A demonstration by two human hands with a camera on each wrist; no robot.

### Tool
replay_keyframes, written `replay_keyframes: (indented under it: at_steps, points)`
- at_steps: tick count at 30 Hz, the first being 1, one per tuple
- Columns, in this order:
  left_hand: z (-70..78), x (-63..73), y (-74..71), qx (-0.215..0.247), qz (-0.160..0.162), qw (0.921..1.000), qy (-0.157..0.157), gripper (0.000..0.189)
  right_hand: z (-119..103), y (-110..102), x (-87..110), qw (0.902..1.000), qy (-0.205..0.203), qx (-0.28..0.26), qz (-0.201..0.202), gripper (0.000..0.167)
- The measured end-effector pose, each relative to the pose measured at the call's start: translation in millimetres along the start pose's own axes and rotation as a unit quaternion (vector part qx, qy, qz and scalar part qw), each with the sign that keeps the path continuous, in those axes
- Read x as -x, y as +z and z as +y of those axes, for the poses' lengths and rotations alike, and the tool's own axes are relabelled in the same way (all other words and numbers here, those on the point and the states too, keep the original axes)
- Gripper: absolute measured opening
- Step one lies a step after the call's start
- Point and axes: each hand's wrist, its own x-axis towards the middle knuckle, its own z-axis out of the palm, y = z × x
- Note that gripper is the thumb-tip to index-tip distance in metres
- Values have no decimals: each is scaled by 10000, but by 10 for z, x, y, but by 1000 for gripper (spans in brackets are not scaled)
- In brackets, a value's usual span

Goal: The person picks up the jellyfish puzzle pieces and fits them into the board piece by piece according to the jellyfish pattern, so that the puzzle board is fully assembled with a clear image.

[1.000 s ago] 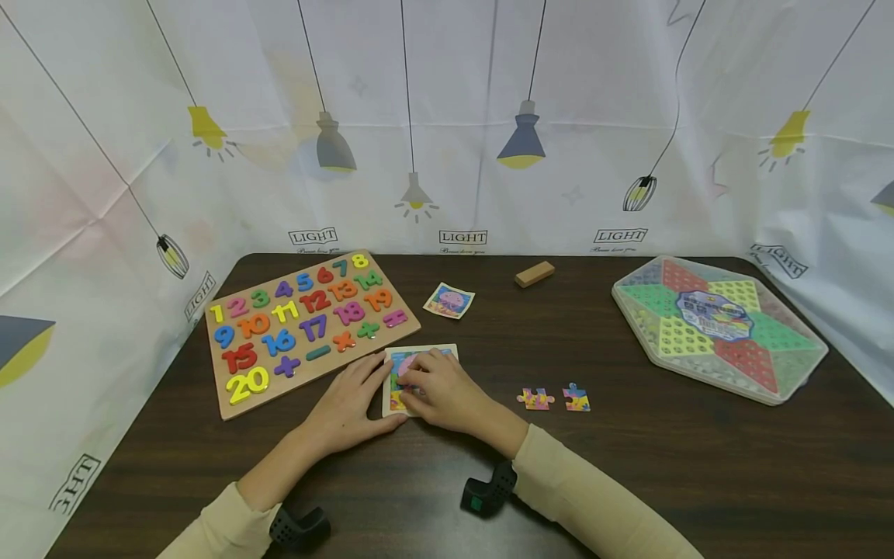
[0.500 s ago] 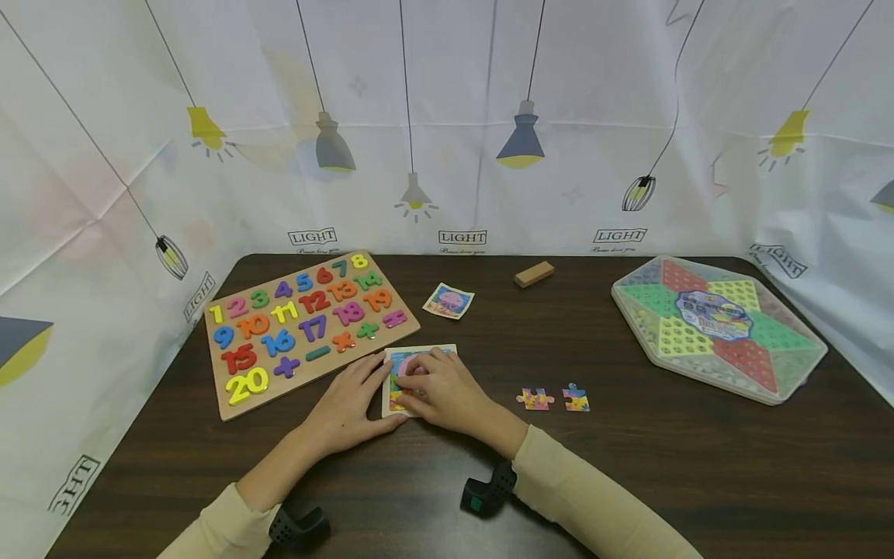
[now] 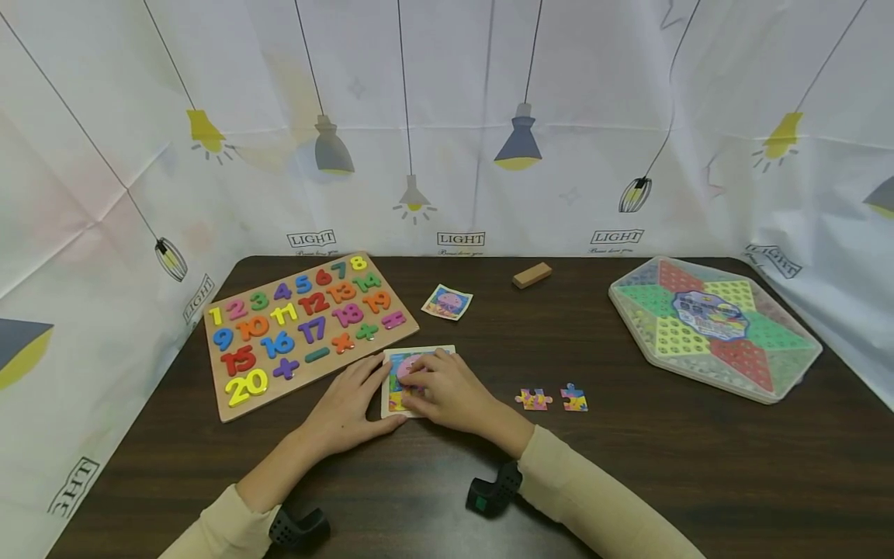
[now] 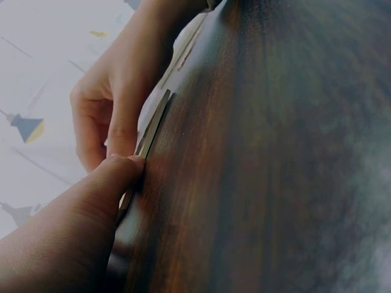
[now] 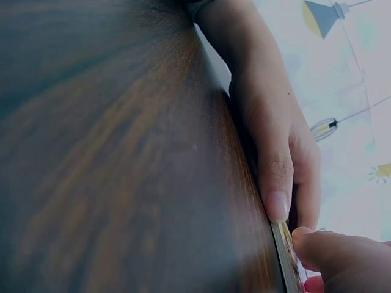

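A small framed jigsaw puzzle with a colourful picture lies on the dark table in the head view. My left hand holds its left side, thumb by the near corner and fingers by the far one. In the left wrist view, the left thumb presses against the thin board's edge. My right hand is over the right half, fingers curled, thumb and forefinger pinching a puzzle piece mostly hidden beneath them. Loose jigsaw pieces lie to the right, with another piece beside them.
A wooden number board sits just left of the puzzle. Behind it lies a small picture card, with a wooden block farther back. At the right rests a hexagonal Chinese checkers box. Printed cloth hangs behind the table.
The right fingers shift very slightly over the puzzle, and the right forearm moves a touch to the right. The left hand keeps its place; the head view tilts slightly.
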Motion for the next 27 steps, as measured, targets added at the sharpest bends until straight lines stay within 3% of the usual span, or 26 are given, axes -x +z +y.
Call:
replay_keyframes:
  at_steps: [14,27]
  points:
    - [17,3,0,5,129,9999,41,85,184,-198,254,9994,323,-132,25,22]
    - [17,5,6,-72,107,9999,67,86,372,-364,525,9975,703,-113,48,28]
